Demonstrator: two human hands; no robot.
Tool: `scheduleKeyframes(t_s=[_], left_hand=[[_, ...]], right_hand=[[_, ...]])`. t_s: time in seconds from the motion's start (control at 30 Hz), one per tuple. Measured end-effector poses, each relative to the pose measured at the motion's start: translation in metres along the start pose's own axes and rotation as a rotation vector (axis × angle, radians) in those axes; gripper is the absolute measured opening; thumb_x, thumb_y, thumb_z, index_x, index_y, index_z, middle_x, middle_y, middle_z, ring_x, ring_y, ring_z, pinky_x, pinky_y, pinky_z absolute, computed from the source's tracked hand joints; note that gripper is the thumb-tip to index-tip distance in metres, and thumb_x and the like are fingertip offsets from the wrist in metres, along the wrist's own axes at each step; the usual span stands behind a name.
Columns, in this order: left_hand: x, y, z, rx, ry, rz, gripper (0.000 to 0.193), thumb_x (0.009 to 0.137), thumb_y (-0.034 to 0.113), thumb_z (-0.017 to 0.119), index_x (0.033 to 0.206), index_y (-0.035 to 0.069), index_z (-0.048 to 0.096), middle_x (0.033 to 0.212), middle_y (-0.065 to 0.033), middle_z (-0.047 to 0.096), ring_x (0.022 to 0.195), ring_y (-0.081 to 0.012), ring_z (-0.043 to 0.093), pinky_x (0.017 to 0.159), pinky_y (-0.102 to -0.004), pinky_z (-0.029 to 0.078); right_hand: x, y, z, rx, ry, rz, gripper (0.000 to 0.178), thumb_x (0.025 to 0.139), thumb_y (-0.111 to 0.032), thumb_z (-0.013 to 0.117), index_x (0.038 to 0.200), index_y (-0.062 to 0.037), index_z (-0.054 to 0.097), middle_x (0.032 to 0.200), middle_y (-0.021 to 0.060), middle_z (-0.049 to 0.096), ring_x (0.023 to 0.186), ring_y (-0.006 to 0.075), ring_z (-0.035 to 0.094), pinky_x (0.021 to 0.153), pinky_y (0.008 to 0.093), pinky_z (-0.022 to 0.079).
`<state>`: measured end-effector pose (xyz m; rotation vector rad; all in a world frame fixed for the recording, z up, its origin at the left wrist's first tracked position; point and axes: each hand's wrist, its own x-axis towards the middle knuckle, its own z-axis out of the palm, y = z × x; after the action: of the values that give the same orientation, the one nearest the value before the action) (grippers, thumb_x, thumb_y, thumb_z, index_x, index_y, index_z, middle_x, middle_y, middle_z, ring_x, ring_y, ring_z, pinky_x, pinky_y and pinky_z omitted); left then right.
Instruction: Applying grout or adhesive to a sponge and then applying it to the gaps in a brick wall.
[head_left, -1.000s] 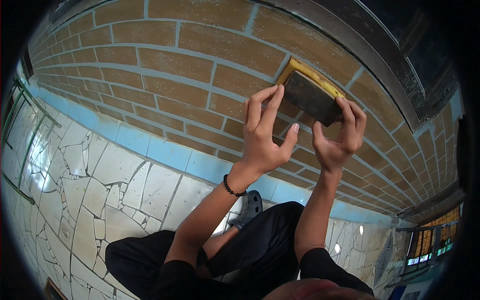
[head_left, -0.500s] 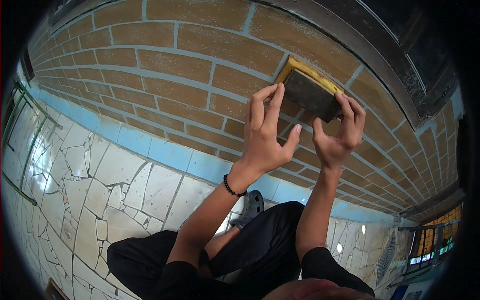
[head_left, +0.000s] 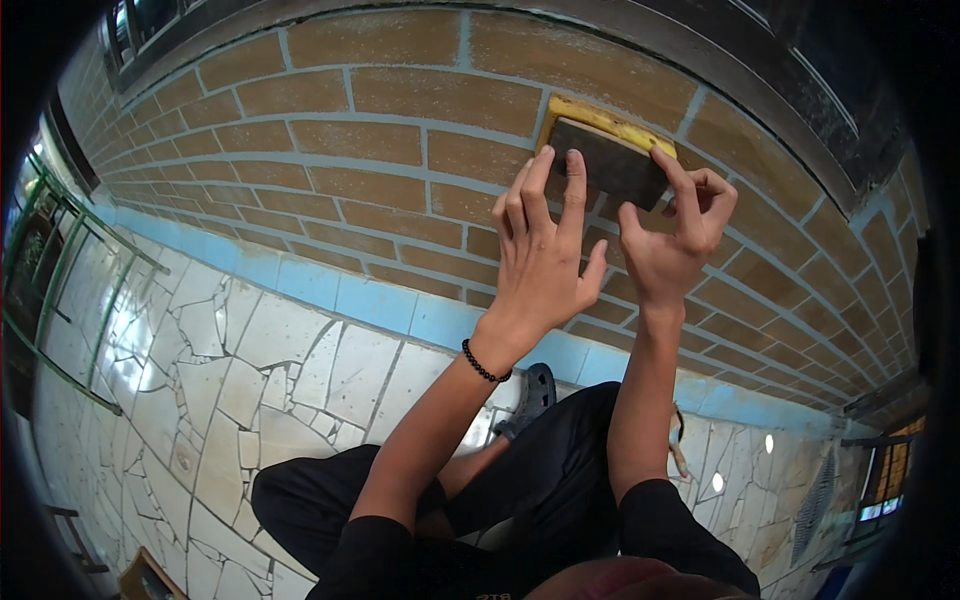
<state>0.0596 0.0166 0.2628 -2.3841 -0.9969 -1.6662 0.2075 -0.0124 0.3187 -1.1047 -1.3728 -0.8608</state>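
Note:
A dark, flat rectangular block [head_left: 612, 165] with a yellow rim [head_left: 600, 115] along its upper and left sides is against the brick wall, slightly tilted. At its lower left, my left hand [head_left: 540, 255] has its fingers stretched out and its thumb spread away. One fingertip meets the block's left edge and another overlaps its face. My right hand [head_left: 670, 235] is at the right end, with curled fingers. Its index fingertip touches the upper right corner, while the thumb points up near the lower edge. Whatever lies behind the block is hidden.
The tan brick wall [head_left: 420, 95] has grey joints and a light-blue tile strip [head_left: 310, 283] along its foot. Pale broken-tile flooring [head_left: 250, 345] spreads to the left, where a green metal rail [head_left: 100, 225] stands. A dark frame [head_left: 780, 130] borders the wall above. My legs [head_left: 540, 470] are folded below.
My left index finger has shifted from the block's left edge onto its face. My right hand still touches the right end. The whole view has shifted slightly.

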Motion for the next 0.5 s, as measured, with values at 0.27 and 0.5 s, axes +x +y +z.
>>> scheduleKeyframes(t_s=[0.27,0.5], left_hand=[[0.013,0.002,-0.003,-0.010,-0.098,0.085,0.107,0.084,0.022,0.082,0.168,-0.008,0.024,0.169,-0.0307,0.023,0.150,-0.0488,0.033,0.119,-0.0577,0.034],[0.022,0.003,0.005,0.021,-0.054,0.135,0.092,0.086,0.016,0.078,0.166,-0.003,0.037,0.164,-0.0346,0.031,0.140,-0.0529,0.043,0.117,-0.0592,0.039]], right_hand=[[-0.001,0.000,-0.001,0.210,-0.081,0.246,0.066,0.067,0.012,0.071,0.127,-0.0143,0.080,0.090,0.0056,0.055,0.067,0.0140,0.056,0.056,0.0312,0.049],[0.003,0.013,-0.008,0.389,-0.131,0.237,0.061,0.076,0.009,0.078,0.133,-0.0116,0.076,0.092,0.0080,0.059,0.061,0.0136,0.057,0.056,0.0301,0.050]])
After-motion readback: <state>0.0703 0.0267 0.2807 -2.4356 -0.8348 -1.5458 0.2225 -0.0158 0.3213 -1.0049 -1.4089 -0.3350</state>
